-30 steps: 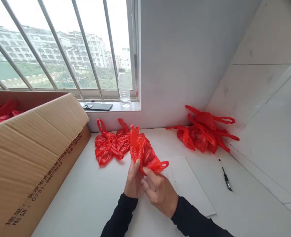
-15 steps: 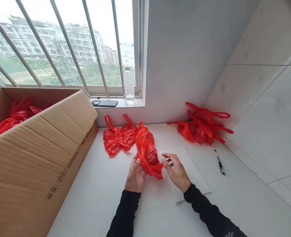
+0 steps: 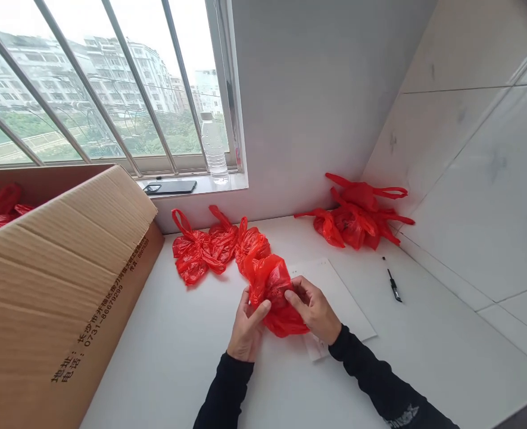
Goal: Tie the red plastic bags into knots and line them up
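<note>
Between my two hands is a red plastic bag, crumpled around contents I cannot make out. My left hand grips its left side, thumb on top and fingers underneath. My right hand pinches the bag's right side between thumb and fingers. Just beyond, another red plastic bag lies on the white table, touching or overlapping the held one. To its left sit knotted red bags with handle loops standing up. White paper lies partly under my right hand and the held bag.
At the left stands a large open cardboard box with red bags inside. More red bags are heaped in the far right corner. A pen lies on the right. The windowsill bears a phone and a clear bottle.
My right hand has moved in from beside the bag and now grips it. The bag is spread wider and has come slightly nearer. The camera view has shifted a little to the right.
</note>
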A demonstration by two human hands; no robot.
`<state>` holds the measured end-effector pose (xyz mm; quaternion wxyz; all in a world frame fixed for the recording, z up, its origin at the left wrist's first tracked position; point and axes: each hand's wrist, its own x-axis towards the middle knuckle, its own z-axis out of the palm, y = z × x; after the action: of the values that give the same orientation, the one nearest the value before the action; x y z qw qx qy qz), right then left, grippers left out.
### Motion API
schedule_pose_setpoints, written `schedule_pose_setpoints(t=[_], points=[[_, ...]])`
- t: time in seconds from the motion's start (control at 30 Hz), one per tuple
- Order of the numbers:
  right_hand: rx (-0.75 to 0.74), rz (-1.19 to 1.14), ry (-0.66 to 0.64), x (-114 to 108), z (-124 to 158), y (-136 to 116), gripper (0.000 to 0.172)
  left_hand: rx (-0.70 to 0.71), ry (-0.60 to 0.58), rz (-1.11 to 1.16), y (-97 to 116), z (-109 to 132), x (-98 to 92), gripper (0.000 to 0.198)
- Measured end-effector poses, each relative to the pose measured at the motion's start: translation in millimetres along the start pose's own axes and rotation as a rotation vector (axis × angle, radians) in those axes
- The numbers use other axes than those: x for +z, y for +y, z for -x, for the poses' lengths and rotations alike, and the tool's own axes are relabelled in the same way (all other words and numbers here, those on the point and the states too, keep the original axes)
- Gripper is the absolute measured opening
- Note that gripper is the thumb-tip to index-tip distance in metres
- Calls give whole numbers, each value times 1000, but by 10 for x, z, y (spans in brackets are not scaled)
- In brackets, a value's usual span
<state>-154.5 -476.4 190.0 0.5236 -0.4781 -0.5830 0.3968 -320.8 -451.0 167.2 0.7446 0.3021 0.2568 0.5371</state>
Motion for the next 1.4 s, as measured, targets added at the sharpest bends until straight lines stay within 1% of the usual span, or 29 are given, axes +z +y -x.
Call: schedule_pose_setpoints(t=[0.1, 0.17, 0.3, 0.4, 0.5, 0.57, 0.67, 0.77, 0.9, 1.03, 1.13, 1.23, 1.4], points=[[21, -18, 25, -17, 7, 55, 25, -12, 84, -4, -16, -22, -9, 45], [48, -61, 21, -36, 10, 75, 29, -15, 106, 21, 0, -15, 2, 42], [138, -174, -7, -90, 28, 82, 40, -57, 96, 70, 52, 30, 52, 49], [183, -256, -21, -132, 45, 91, 48, -140, 70, 77, 68, 55, 77, 47], [163, -261, -22, -177, 49, 107, 43, -203, 17, 68, 51, 55, 92, 48], [141, -242, -8, -207, 45, 120, 36, -190, 4, 27, 26, 46, 103, 47], [118, -219, 29, -237, 43, 133, 28, -146, 8, -80, -19, 34, 114, 42], [123, -208, 26, -239, 48, 122, 25, -150, 38, -117, -48, 23, 97, 36], [137, -181, 19, -225, 51, 91, 23, -150, 70, -89, -57, 6, 58, 33], [122, -180, 3, -231, 65, 70, 20, -163, 61, -96, -66, 9, 53, 36], [121, -171, -34, -239, 79, 53, 18, -173, 53, -128, -71, 16, 59, 30], [134, -147, -58, -237, 82, 37, 21, -166, 76, -171, -68, 21, 68, 26], [130, -145, -57, -224, 76, 43, 27, -141, 61, -267, -75, 23, 79, 32]])
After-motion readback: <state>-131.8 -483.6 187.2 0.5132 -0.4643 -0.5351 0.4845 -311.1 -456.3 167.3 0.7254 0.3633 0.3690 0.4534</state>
